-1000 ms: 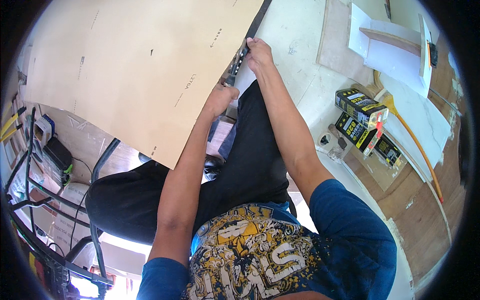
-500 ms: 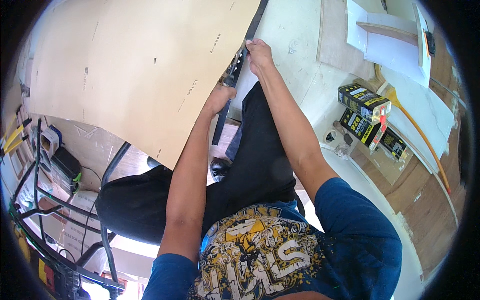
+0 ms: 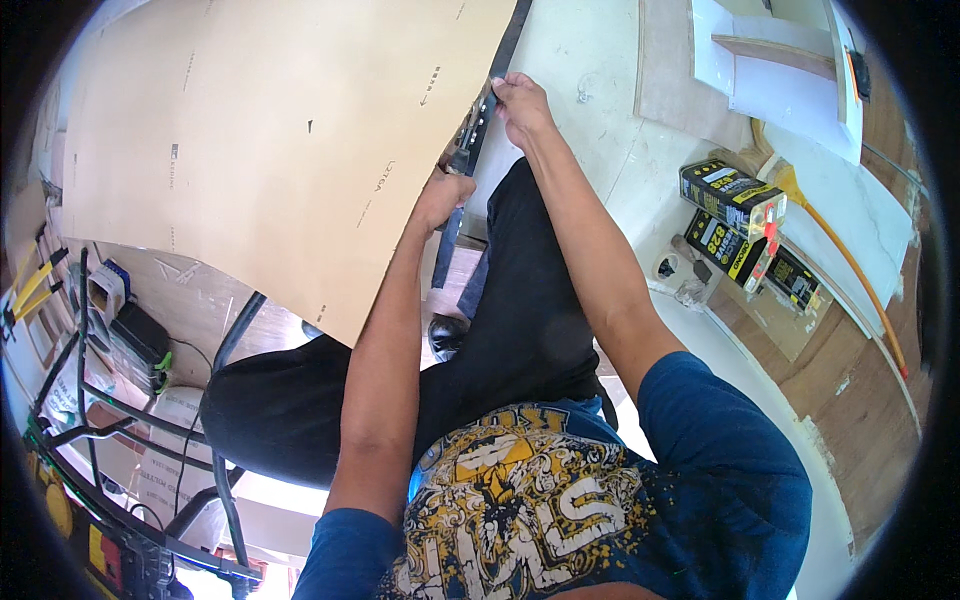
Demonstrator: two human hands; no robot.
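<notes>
A large beige board [image 3: 250, 140] with printed marks lies across the upper left, a dark strip [image 3: 508, 40] along its right edge. My left hand [image 3: 443, 195] is closed at that edge around a dark metal tool [image 3: 458, 155], whose lower part is mostly hidden by fingers and board. Higher up, my right hand [image 3: 517, 108] pinches the dark strip, fingertips beside a row of bright studs. My black-trousered leg [image 3: 520, 260] is bent just below the hands.
Black metal tubing [image 3: 240, 325] and a dark case [image 3: 140, 340] stand at left. At right are several black-and-yellow cans [image 3: 730, 200], an orange-handled pole [image 3: 850, 270], a white shelf piece [image 3: 780, 85] and loose panels [image 3: 870, 220]. A white surface [image 3: 590, 130] borders the board.
The view has shifted slightly, so the scene sits a little further right. More of the dark strip below my left hand shows than a second ago. Both hands keep their grips.
</notes>
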